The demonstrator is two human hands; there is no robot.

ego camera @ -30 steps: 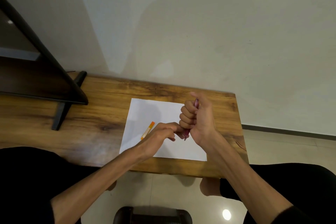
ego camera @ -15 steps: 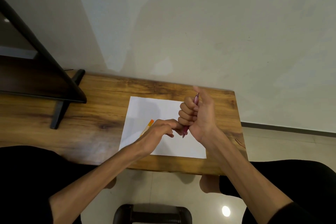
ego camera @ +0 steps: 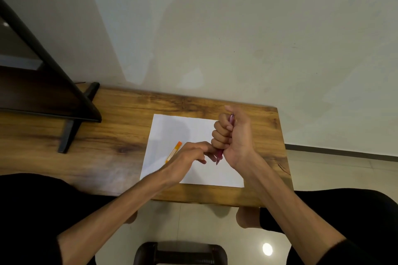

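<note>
A white sheet of paper [ego camera: 183,133] lies on the wooden table [ego camera: 112,135]. My right hand [ego camera: 233,135] grips a pink-red pen [ego camera: 219,155] upright in a fist above the sheet, tip pointing down. My left hand [ego camera: 189,157] reaches from the left, and its fingertips touch the pen's lower end just below the fist. An orange pen [ego camera: 174,151] lies on the paper behind my left hand, partly hidden by it.
A dark screen on a black stand [ego camera: 71,131] fills the table's left side. A pale wall rises right behind the table. A dark stool [ego camera: 181,254] stands on the tiled floor between my knees. The table's right edge is near my right wrist.
Both hands stay together at the pen; the view shifted slightly. My left fingers remain at the pen's lower end.
</note>
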